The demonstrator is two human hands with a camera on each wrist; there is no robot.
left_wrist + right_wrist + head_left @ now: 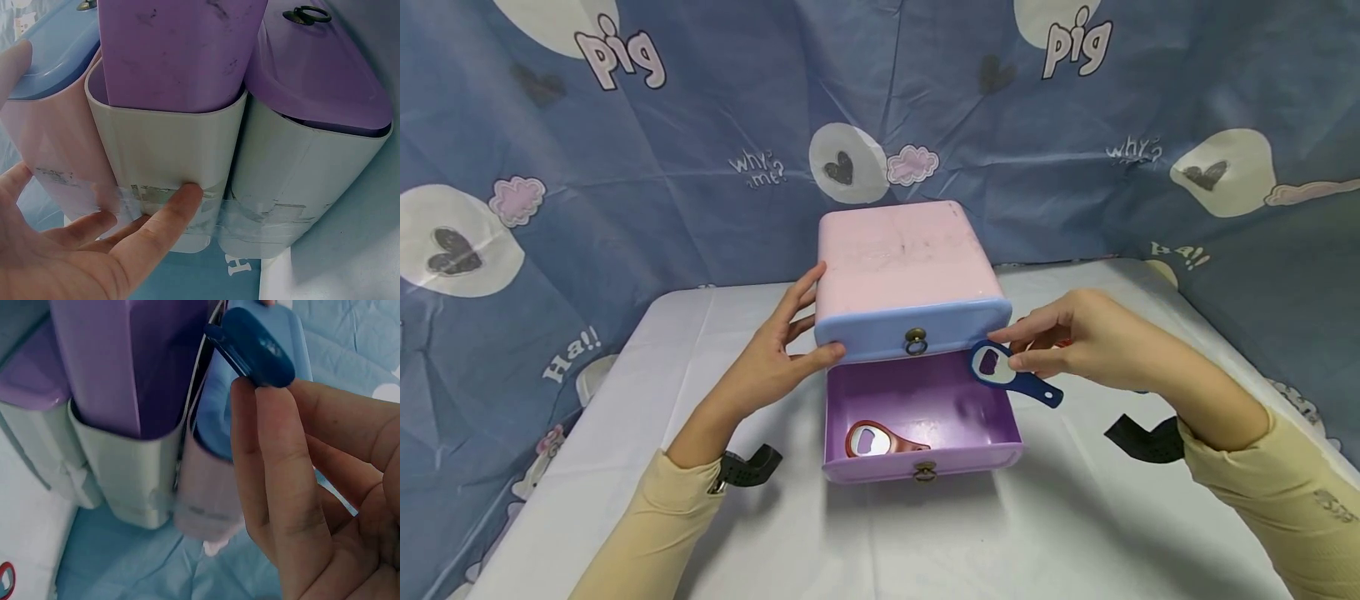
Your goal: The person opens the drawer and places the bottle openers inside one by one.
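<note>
A small drawer cabinet [902, 250] with a pink top stands on the table. Its blue upper drawer [872, 335] is closed, and the purple drawer [865, 468] below is pulled out. Inside that drawer lies a red bottle opener [904, 444]. My left hand [763, 358] rests against the cabinet's left side, fingers spread and thumb at the blue drawer's front edge. My right hand [1078, 337] pinches a blue bottle opener [1028, 386] between thumb and fingers, over the open drawer's right rear corner. In the right wrist view the blue opener [259, 347] is seen edge-on at the fingertips.
Another purple drawer [325, 75] sits closed in the lowest tier. Clear tape [250, 219] joins the tiers at the side. A red-rimmed object [6, 580] lies on the white tablecloth [925, 550], partly cut off. A printed blue cloth [715, 217] hangs behind the table.
</note>
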